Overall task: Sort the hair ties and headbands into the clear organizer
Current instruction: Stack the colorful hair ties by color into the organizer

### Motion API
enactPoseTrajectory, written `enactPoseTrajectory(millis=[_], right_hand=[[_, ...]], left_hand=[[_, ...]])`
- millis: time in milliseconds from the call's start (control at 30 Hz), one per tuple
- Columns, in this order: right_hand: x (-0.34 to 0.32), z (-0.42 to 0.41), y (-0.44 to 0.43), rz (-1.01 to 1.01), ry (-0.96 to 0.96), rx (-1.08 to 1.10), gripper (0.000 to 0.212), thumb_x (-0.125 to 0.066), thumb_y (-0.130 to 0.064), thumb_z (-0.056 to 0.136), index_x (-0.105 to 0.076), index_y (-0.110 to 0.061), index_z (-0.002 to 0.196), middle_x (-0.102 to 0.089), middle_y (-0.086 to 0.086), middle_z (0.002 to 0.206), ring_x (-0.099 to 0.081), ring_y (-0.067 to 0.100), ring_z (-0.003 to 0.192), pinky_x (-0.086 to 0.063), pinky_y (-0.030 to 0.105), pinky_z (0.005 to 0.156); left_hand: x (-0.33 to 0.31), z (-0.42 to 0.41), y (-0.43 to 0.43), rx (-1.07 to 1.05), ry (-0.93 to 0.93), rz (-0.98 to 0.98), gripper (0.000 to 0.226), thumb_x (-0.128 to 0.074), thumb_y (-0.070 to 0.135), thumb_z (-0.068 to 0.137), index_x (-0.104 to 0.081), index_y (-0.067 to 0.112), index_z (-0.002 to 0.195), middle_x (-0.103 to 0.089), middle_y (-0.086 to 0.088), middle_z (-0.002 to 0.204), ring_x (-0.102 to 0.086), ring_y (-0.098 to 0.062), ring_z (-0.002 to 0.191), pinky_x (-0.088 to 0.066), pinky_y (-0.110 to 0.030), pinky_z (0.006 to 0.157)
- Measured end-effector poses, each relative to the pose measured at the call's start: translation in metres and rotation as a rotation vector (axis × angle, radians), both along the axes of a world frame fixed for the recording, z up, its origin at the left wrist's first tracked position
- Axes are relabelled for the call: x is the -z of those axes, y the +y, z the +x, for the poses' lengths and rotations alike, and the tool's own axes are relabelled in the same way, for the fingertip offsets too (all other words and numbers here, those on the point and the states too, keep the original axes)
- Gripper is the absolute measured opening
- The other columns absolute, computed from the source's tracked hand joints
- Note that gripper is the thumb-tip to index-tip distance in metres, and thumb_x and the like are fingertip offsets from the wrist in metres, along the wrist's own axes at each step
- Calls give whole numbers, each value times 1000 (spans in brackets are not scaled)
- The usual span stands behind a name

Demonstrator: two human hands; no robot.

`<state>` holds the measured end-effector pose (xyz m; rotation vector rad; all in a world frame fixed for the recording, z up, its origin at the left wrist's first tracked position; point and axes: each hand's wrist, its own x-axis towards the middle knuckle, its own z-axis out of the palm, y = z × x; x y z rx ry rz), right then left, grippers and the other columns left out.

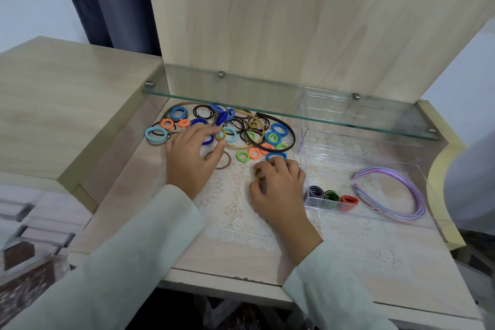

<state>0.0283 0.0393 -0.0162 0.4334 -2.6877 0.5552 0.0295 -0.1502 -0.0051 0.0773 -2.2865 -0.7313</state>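
A heap of coloured hair ties (273,138) and thin brown headbands (290,131) lies on a lace mat under a glass shelf. My left hand (191,158) reaches into the heap and pinches an olive tie (221,133) between thumb and forefinger. My right hand (278,187) rests on the mat with its fingers curled round a small bundle of olive ties (259,173). To the right stands the clear organizer (302,147). Its front row holds purple (315,192), green (331,196) and red ties (349,200). Purple headbands (407,190) lie in its large compartment.
The glass shelf (267,111) hangs low over the back of the heap. A wooden panel (308,21) rises behind it and a wooden side cabinet (67,99) stands to the left. A thin brown tie (227,160) lies loose on the mat near my left hand.
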Motion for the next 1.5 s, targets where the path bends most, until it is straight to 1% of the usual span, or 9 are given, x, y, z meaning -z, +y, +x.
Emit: enactPoseTrajectory(millis=[67,167,367,500,667,900,1133,1333,1500], right_hand=[[1,0,0,-4,11,2,25,-54,-31,74,-65,-22,94,-56,-2,98,-38,22,96,-32,38,84],[1,0,0,5,19,5,24,-55,-31,74,-64,-22,93,-56,-2,97,-35,20,95,-31,37,83],[1,1,1,18,22,-4,27,-55,-31,76,-64,-22,100,-57,-2,100,-36,21,98,-31,38,85],[1,0,1,-21,28,-19,33,-55,-32,77,-64,-21,106,-59,-2,102,-36,21,99,-34,41,86],[0,-1,2,-85,7,-27,44,-42,-41,78,-61,-24,114,-61,-6,108,-35,18,102,-35,39,86],[-4,-3,1,-214,-21,-77,36,-46,-41,82,-63,-27,110,-61,-11,106,-38,14,102,-35,35,84],[-13,-2,-14,-388,-105,-216,32,-58,-41,81,-60,-31,111,-58,-18,96,-44,12,98,-35,34,85],[-14,6,-12,-264,-102,-304,41,-65,-37,80,-56,-33,120,-56,-21,98,-39,4,101,-29,32,92],[-14,7,-12,-250,-125,-344,44,-63,-32,80,-52,-32,123,-55,-20,101,-38,6,105,-24,30,93]], left_hand=[[0,8,-2,47,46,-23,17,-70,34,88,-70,25,102,-68,12,106,-59,-9,104,-34,-30,91],[3,19,-5,129,71,-116,14,-69,32,88,-71,24,100,-69,11,104,-62,-12,101,-40,-38,89],[11,30,-18,360,-31,-282,21,-58,37,93,-71,24,102,-70,14,105,-65,-10,102,-45,-40,85],[16,30,-19,425,-86,-285,20,-58,36,92,-71,26,104,-70,16,108,-63,-8,108,-42,-39,85],[19,30,-18,458,-111,-293,22,-54,40,93,-71,30,103,-70,20,109,-59,-4,115,-35,-33,90],[21,29,-18,476,-173,-293,27,-48,46,95,-69,35,108,-66,23,115,-54,-2,120,-30,-32,94],[18,28,-20,216,-112,-292,25,-48,39,97,-68,30,110,-66,15,114,-60,-11,109,-37,-38,90],[15,22,-31,-30,-123,-200,24,-51,38,93,-66,28,110,-64,8,112,-62,-18,101,-46,-42,80],[17,9,-56,-181,-148,-289,30,-51,38,92,-67,21,110,-66,-3,111,-63,-30,94,-48,-41,74]])
